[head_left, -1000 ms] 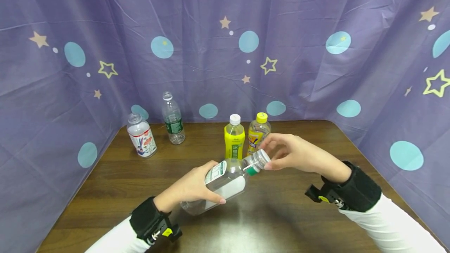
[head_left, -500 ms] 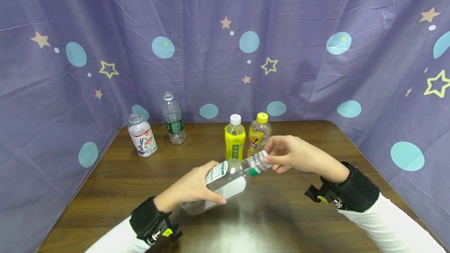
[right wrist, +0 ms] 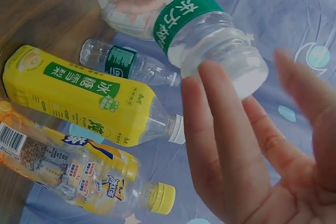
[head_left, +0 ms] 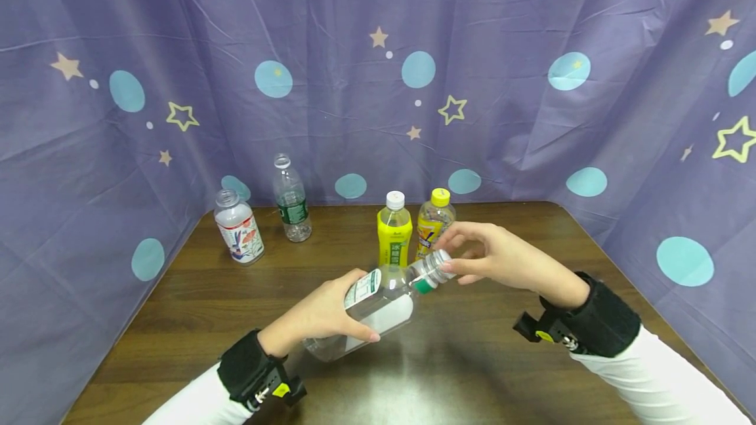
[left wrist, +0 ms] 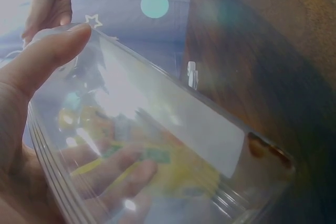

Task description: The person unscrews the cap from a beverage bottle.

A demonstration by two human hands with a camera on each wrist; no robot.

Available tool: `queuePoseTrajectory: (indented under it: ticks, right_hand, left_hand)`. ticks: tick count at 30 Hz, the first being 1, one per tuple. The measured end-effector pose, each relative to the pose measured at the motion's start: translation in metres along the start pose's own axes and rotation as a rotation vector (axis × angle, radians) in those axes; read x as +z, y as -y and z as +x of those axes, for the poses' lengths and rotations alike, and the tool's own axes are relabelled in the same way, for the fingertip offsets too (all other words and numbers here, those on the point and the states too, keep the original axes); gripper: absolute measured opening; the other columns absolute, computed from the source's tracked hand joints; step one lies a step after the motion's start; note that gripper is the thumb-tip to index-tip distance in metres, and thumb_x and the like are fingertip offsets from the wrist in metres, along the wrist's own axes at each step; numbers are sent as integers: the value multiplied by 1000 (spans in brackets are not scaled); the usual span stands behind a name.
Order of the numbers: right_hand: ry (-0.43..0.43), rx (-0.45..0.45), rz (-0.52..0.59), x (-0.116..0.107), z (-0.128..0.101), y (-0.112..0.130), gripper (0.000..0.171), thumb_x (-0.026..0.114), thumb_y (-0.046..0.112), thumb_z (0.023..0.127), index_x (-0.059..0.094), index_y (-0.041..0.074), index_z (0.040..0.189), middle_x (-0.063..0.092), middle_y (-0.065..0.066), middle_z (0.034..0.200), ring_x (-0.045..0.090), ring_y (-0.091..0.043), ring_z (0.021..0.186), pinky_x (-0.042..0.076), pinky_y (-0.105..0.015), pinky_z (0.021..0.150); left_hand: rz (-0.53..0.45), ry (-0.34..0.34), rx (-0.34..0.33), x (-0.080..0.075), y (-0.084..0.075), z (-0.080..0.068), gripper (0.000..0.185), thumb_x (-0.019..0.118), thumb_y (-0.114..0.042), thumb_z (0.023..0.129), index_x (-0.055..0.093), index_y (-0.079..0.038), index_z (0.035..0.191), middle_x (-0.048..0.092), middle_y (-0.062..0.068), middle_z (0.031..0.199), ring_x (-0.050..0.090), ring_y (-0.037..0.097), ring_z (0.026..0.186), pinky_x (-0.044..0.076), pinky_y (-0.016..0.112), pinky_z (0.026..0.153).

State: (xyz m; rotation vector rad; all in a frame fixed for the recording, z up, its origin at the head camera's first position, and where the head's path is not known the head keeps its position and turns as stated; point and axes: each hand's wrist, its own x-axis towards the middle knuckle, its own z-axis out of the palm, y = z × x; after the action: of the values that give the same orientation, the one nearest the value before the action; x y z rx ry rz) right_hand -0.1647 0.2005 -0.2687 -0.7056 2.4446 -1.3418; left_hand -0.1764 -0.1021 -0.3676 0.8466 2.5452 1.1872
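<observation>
Head view, bottle [head_left: 382, 302] in left grip [head_left: 327, 311], neck [head_left: 424, 275] beside right grip [head_left: 495, 258]

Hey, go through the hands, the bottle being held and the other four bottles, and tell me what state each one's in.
Left hand: gripping the large clear bottle.
Right hand: at that bottle's mouth; whether it grips can't be told.
Large clear bottle: held tilted, seemingly capped.
Rabbit-label bottle: standing, uncapped.
Slim green-label bottle: standing, looks uncapped.
White-capped bottle: standing, capped.
Yellow-capped bottle: standing, capped.
</observation>
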Motion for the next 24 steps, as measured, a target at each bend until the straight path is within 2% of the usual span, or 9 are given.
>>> queuePoseTrajectory:
  ticks: [5,13,16,21,24]
  right_hand:
    - [-30,40,-25,1,-1,3,35,70,23,89,57,4,115,62,-16,105,68,-22,85,59,-37,68]
    - [-5,143,-81,-2,-2,5,36,69,25,90,56,-2,109,67,-10,92,66,-20,76,58,-33,64]
    - [11,110,-57,-2,-3,4,35,70,21,89,55,-3,110,67,-11,93,66,-20,78,58,-33,65]
    - [35,-7,-14,-4,-3,2,39,73,9,85,54,-1,117,65,-18,104,69,-23,84,58,-34,67]
    - [30,-29,-2,-4,-2,1,38,73,6,84,55,0,117,64,-20,106,70,-23,85,58,-35,68]
  left_hand:
    - [-1,3,0,0,0,0,82,90,-40,58,51,-18,127,64,-2,110,58,13,95,49,32,80]
    - [3,3,0,-1,-1,0,82,90,-40,58,51,-18,127,64,-2,110,58,13,95,49,33,80]
    - [4,3,-2,-1,-1,0,82,90,-40,58,51,-18,128,64,-2,110,58,14,95,49,33,80]
    - [8,-6,-2,-2,0,0,83,89,-40,58,51,-16,128,63,-2,110,58,14,95,49,33,80]
    - [6,-11,2,-3,0,0,83,89,-40,58,51,-17,128,63,-2,110,58,13,95,48,33,81]
